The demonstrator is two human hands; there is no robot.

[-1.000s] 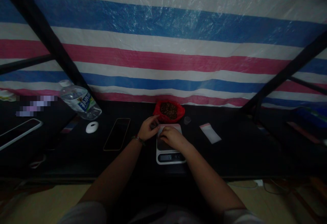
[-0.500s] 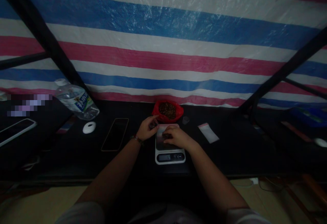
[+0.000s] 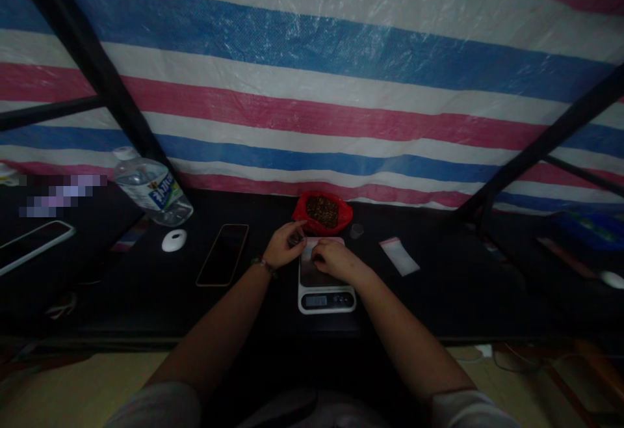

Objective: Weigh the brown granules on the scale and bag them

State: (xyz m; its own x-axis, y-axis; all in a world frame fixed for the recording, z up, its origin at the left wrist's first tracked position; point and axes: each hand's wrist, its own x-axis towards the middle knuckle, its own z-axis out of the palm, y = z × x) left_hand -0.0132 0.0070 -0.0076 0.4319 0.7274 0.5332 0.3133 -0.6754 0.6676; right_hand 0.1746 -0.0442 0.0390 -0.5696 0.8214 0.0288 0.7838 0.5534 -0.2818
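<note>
A white digital kitchen scale [image 3: 326, 301] with a dark weighing plate and a lit display stands in front of me. By its far left corner, my left hand [image 3: 285, 246] curls its fingers round a small clear object that looks like a plastic cup [image 3: 295, 239]. My right hand [image 3: 336, 260] reaches over the plate from the right, fingers bent and pressed together; what they hold, if anything, is hidden. Just behind the scale lies an open red bag [image 3: 345, 215] filled with small brown grains [image 3: 322, 211]. Right of the bag sits a small clear cup [image 3: 356, 230].
A small white zip bag [image 3: 400, 257] lies to the right. On the left are a dark phone [image 3: 223, 255], a white oval object [image 3: 174, 240], a clear water bottle [image 3: 153, 187] and another phone [image 3: 34, 246]. Black slanted bars [image 3: 531, 148] flank the striped sheet [image 3: 312, 112] behind the table.
The fingers of my right hand have drawn closer together over the plate. My left hand keeps its place by the scale. The whole view has shifted slightly.
</note>
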